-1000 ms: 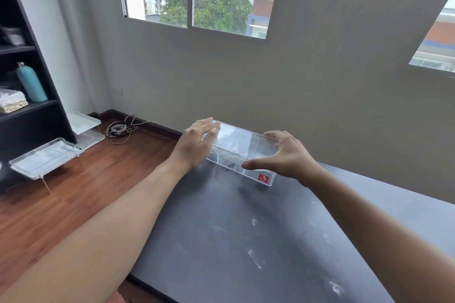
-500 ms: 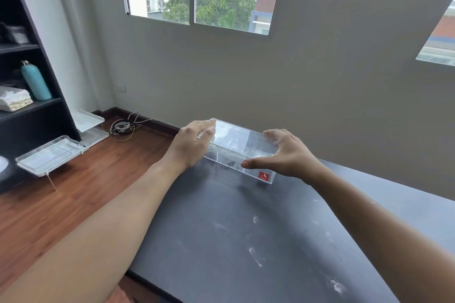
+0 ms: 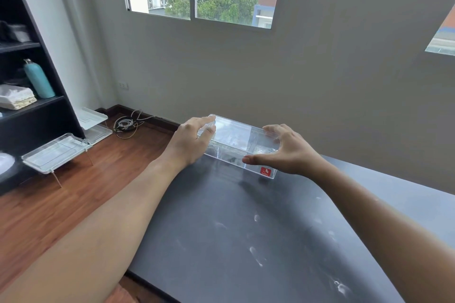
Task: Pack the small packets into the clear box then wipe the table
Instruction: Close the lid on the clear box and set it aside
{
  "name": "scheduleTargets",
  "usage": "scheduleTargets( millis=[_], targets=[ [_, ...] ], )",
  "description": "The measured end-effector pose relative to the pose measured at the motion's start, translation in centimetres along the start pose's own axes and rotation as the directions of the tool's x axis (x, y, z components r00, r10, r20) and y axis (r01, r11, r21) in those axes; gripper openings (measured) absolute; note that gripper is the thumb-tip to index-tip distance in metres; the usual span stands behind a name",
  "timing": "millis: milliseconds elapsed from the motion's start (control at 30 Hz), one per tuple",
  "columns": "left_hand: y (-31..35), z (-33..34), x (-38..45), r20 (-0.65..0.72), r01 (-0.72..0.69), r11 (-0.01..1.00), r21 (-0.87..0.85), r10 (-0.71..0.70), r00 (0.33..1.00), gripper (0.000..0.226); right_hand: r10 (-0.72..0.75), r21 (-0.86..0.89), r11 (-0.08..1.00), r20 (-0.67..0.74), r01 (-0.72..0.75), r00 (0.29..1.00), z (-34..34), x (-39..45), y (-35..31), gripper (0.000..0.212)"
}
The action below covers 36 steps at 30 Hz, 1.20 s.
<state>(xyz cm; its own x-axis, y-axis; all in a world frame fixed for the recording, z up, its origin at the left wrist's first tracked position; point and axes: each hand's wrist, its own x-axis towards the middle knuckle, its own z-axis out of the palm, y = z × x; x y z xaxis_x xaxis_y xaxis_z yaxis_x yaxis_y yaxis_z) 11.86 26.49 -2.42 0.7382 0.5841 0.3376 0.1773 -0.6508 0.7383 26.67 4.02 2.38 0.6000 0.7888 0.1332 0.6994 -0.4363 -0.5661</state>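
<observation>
A long clear box (image 3: pixel 236 140) with a red sticker on its front right corner sits at the far left corner of the dark table (image 3: pixel 246 241). My left hand (image 3: pixel 190 142) clasps its left end, fingers over the far corner. My right hand (image 3: pixel 286 150) holds its right end, thumb on the front wall and fingers over the back. The box looks divided inside; I cannot tell what it holds. No small packets or cloth are in view. White smudges mark the tabletop.
The table stands close to a grey wall under a window. On the wooden floor at left are clear trays (image 3: pixel 55 152), a coil of cable (image 3: pixel 125 124) and a black shelf (image 3: pixel 29 96) with a teal bottle (image 3: pixel 39 79).
Both hands stay on the ends of the box. The view has shifted slightly; the box barely moves.
</observation>
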Motion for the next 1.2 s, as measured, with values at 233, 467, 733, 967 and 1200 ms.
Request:
scheduleTargets(
  millis=[233,467,733,967,1200],
  targets=[
    [0.2,0.1,0.2,0.007,0.017,0.999,0.029,-0.017,1.0,0.044,-0.043,-0.091,0.995,0.039,0.047,0.998,-0.4,0.7,0.2,0.101],
    [1.4,0.3,1.3,0.04,-0.027,0.976,0.216,0.019,0.999,0.045,-0.049,-0.131,0.99,0.071,0.058,0.996,-0.6,1.1,0.4,0.099],
    [1.4,0.2,0.7,0.044,-0.036,0.957,0.287,0.025,0.999,0.05,-0.062,-0.099,0.993,0.021,0.064,0.998,0.0,0.5,0.5,0.094],
    [2.3,-0.2,0.7,0.135,-0.093,0.864,0.494,0.03,0.99,0.05,-0.017,-0.101,0.995,0.041,0.021,0.999,0.2,-0.1,0.1,0.103],
    [3.9,-1.3,0.5,0.216,-0.077,0.768,0.636,-0.08,0.973,0.056,0.023,-0.26,0.966,0.109,0.006,0.994,-0.6,-1.4,-1.4,0.116]
  ],
)
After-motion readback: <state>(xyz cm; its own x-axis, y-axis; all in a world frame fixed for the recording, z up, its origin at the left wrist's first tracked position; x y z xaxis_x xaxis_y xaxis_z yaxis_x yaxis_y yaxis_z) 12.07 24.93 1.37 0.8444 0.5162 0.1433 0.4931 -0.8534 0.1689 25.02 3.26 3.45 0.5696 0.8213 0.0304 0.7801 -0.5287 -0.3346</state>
